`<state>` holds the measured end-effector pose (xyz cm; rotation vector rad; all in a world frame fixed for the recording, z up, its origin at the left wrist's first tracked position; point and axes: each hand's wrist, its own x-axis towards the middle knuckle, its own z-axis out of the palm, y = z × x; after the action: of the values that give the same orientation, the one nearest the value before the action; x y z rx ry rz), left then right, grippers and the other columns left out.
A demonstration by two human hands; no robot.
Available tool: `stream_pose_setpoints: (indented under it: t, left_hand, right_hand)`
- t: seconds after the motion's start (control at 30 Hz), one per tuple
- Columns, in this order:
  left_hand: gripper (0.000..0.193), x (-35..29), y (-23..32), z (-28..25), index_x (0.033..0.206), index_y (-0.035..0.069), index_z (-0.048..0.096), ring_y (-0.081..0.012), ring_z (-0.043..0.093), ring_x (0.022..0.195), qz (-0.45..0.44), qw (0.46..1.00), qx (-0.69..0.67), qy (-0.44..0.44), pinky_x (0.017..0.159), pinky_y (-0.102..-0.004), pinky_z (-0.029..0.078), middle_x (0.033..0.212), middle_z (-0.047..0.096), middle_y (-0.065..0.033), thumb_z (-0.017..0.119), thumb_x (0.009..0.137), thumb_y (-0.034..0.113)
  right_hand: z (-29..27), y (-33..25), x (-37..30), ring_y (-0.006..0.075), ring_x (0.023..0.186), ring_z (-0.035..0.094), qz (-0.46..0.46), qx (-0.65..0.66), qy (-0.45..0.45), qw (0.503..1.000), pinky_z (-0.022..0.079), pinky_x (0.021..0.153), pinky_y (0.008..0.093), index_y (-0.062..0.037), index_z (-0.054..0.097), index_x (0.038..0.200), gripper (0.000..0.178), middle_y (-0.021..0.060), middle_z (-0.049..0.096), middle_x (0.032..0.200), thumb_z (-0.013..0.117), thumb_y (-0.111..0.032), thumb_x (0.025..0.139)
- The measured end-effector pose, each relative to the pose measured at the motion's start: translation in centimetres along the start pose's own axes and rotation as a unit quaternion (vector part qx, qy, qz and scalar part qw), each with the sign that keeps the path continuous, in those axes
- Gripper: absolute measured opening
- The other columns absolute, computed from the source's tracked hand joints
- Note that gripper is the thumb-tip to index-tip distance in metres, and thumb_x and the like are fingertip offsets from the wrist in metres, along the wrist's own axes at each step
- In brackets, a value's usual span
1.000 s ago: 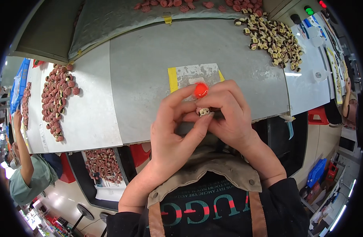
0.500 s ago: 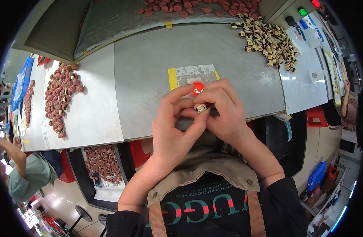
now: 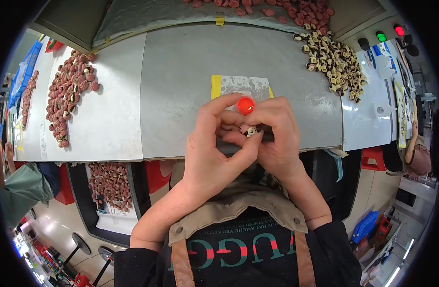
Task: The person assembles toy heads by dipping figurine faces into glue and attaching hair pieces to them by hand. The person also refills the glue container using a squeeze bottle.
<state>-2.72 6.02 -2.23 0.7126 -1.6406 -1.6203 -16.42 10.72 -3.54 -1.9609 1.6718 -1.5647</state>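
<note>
Over the front edge of the grey table, my left hand (image 3: 211,143) and my right hand (image 3: 280,136) meet, with fingers and thumbs closed round a small figurine (image 3: 250,130). A cream face-like part with dark marks shows between the thumb tips, beside a pink ridged part. My fingers hide the rest of it. Just beyond the fingertips stands a small round pot (image 3: 245,105) with a glossy red-orange top or content. It rests near a whitish worn sheet (image 3: 243,85) held down with yellow tape.
Pink-and-cream pieces (image 3: 71,93) lie heaped at the left, with more in a dark tray (image 3: 107,184) below the table. Cream-and-dark pieces (image 3: 336,64) are piled at the right. Pink scalloped parts (image 3: 296,10) lie at the back. Other people sit at both sides.
The whole view has shifted slightly. Both hands stay together round the figurine, which appears slightly turned, with more of its pink part showing. The red pot shows more fully between the fingers.
</note>
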Motion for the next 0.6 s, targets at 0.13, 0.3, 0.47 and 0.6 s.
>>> stream_pose_setpoints:
  t: [0.13, 0.3, 0.47, 0.6]
  left_hand:
    - [0.056, 0.1, 0.1, 0.2, 0.13, 0.003, 0.04, -0.0088, 0.059, 0.084, -0.018, 1.0, 0.009, -0.004, 0.072, -0.0198, 0.049, 0.095, 0.059, -0.0072, 0.064, 0.081, -0.008]
    - [0.054, 0.2, 0.3, 0.6, 0.129, 0.003, 0.041, -0.008, 0.059, 0.082, -0.008, 0.999, 0.032, -0.012, 0.07, -0.019, 0.049, 0.095, 0.059, -0.0062, 0.063, 0.08, -0.008]
    - [0.049, 0.4, 0.9, 1.2, 0.126, 0.003, 0.046, -0.0114, 0.065, 0.08, -0.027, 1.0, 0.001, 0.013, 0.07, -0.0243, 0.052, 0.095, 0.063, -0.0087, 0.066, 0.082, -0.002]
    - [0.03, 1.0, 1.4, -1.2, 0.113, 0.002, 0.06, -0.016, 0.062, 0.084, 0.019, 0.968, 0.249, 0.026, 0.075, -0.0284, 0.051, 0.095, 0.064, -0.0101, 0.067, 0.083, 0.001]
  right_hand:
    - [0.0, 0.8, -0.3, 0.0194, 0.079, 0.056, -0.013, -0.003, -0.014, 1.0, 0.049, 0.063, 0.028, -0.0089, 0.058, 0.091, 0.039, 0.0038, 0.059, 0.086, 0.084, -0.003, 0.063]
    - [-0.4, 0.8, -0.3, 0.0196, 0.079, 0.057, -0.01, 0.004, -0.011, 1.0, 0.05, 0.063, 0.0289, -0.0085, 0.059, 0.091, 0.038, 0.0043, 0.06, 0.088, 0.083, -0.001, 0.063]
    - [-1.9, 0.0, 0.2, 0.0235, 0.082, 0.059, -0.007, -0.024, 0.0, 1.0, 0.05, 0.068, 0.0323, -0.0071, 0.059, 0.091, 0.037, 0.006, 0.06, 0.091, 0.083, -0.004, 0.064]
    - [-4.4, -0.3, 1.0, 0.0306, 0.091, 0.058, 0.043, -0.059, -0.047, 0.996, 0.049, 0.08, 0.0387, -0.0066, 0.061, 0.097, 0.029, 0.0097, 0.06, 0.098, 0.076, -0.006, 0.072]
